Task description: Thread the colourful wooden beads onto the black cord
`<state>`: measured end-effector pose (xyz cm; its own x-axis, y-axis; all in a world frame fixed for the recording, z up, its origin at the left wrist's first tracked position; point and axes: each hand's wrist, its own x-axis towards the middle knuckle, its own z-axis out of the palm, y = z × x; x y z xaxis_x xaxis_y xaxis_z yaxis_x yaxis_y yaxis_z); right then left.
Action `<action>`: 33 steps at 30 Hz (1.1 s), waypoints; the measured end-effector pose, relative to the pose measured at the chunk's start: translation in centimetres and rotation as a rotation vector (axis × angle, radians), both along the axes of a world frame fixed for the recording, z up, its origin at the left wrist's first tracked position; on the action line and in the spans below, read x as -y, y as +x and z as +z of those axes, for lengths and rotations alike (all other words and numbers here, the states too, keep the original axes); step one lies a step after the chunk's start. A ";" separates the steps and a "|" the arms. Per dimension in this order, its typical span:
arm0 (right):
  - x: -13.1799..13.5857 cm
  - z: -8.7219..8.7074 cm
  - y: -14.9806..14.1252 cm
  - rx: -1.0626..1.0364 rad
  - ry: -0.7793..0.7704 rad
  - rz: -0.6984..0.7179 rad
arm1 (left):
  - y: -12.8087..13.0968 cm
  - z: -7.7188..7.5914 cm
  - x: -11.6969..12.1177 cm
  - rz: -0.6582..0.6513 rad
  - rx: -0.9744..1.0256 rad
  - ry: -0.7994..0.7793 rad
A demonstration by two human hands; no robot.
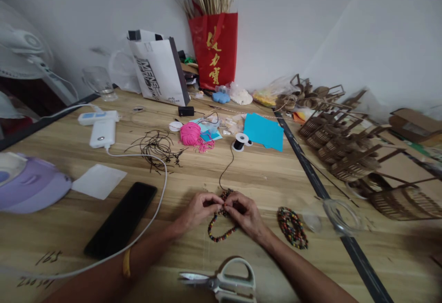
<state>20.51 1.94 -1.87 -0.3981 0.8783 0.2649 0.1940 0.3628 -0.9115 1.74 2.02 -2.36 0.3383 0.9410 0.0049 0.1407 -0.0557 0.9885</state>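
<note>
A string of small multicoloured beads (223, 238) hangs in a loop below my fingertips and lies on the wooden table. My left hand (203, 208) pinches the bead string from the left. From the right, my right hand (244, 211) pinches it at nearly the same spot, so the fingertips almost meet. A dark cord (225, 169) runs from the bunched beads up to a white spool of black thread (239, 142). Scissors (221, 281) with pale handles lie in front of my wrists. Beside my right hand rests a second coil of beads (293, 228).
Left of my hands are a black phone (120, 220), a white power bank (102, 133) with its cable, and cut cord pieces (155, 148). Pink yarn (190, 133) and blue sheets (264, 130) lie farther back. Small woven baskets (352, 165) crowd the right side. Bags stand along the wall.
</note>
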 end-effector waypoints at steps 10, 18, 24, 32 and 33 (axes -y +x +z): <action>0.2 -0.3 0.1 0.002 -0.008 0.001 | 0.1 0.5 0.1 -0.023 0.141 -0.100; 0.0 0.3 0.1 0.024 0.093 0.049 | 0.2 0.7 0.1 -0.028 0.147 -0.112; 0.1 0.9 0.1 0.034 0.143 0.034 | 0.2 0.7 0.1 -0.015 0.132 -0.086; 0.4 0.9 0.2 -0.002 0.115 0.004 | 0.0 1.6 0.1 0.065 0.000 -0.031; 0.4 0.8 0.2 -0.005 0.114 0.000 | -0.1 1.8 0.1 0.066 -0.004 -0.030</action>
